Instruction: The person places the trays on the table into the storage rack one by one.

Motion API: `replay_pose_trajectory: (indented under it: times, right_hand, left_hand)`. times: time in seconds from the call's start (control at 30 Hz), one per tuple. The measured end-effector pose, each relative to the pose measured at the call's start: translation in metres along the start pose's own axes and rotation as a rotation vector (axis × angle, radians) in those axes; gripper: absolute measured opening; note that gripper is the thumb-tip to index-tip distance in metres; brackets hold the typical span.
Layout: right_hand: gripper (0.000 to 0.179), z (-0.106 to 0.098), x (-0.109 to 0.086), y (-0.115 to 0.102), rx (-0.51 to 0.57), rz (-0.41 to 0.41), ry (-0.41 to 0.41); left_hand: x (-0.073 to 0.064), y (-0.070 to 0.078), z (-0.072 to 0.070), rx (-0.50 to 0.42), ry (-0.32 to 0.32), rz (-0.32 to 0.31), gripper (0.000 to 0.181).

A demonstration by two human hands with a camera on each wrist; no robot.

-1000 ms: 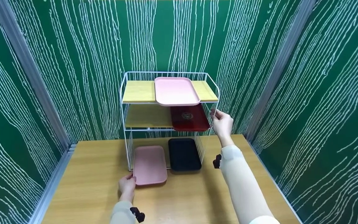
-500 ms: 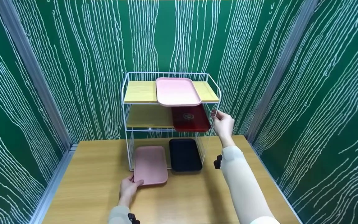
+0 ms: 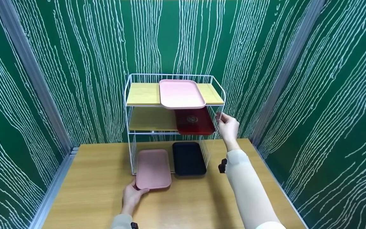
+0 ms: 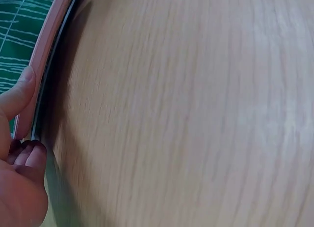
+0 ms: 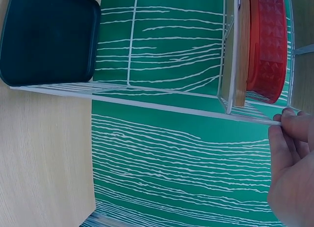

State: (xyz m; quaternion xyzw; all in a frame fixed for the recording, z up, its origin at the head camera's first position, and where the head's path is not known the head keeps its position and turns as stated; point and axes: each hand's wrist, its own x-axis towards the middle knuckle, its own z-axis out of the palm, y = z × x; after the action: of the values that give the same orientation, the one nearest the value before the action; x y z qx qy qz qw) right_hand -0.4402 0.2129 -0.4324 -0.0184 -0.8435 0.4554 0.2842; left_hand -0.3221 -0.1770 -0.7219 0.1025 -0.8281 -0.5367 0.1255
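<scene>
In the head view my left hand [image 3: 132,197] grips the near left corner of the lower pink tray [image 3: 153,169]. Its thumb [image 4: 27,82] lies along the tray's side in the left wrist view, with the other fingers curled at the bottom edge. A dark band runs beneath the pink edge there. My right hand [image 3: 228,128] pinches the white wire post at the right front of a shelf rack [image 3: 128,119], thumb against fingertips. Just left of that hand, a red tray [image 3: 194,121] with a round emblem sits on the middle shelf; in the right wrist view its red side [image 5: 269,45] shows.
Another pink tray [image 3: 181,93] lies on the top shelf, its front overhanging the edge. A dark tray [image 3: 189,159] rests low in the rack, right of the lower pink one. The rack stands on a wooden table [image 3: 97,184], with green walls [image 3: 91,47] behind and beside.
My left hand's thumb has come forward around the tray's near left corner, and the hand has shifted slightly. The right hand keeps its hold on the rack post. The trays look nearly unmoved.
</scene>
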Motion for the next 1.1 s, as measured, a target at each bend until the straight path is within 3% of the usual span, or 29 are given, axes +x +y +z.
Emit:
replay_pose_trajectory:
  times: [0.27, 0.57, 0.7, 1.1]
  right_hand:
    - [0.022, -0.002, 0.000, 0.004, -0.001, -0.003, 0.005]
    - [0.025, -0.005, 0.001, 0.006, -0.028, -0.003, 0.018]
    - [0.025, -0.005, 0.001, 0.008, -0.015, 0.009, 0.012]
    - [0.025, -0.001, -0.003, 0.000, 0.027, 0.029, -0.010]
  left_hand:
    - [0.005, 0.007, 0.009, 0.070, 0.062, -0.025, 0.068]
    - [0.011, 0.019, 0.019, 0.035, 0.123, -0.083, 0.051]
    - [0.012, 0.023, 0.024, 0.021, 0.152, -0.080, 0.042]
    - [0.017, 0.034, 0.028, 0.095, 0.211, -0.096, 0.033]
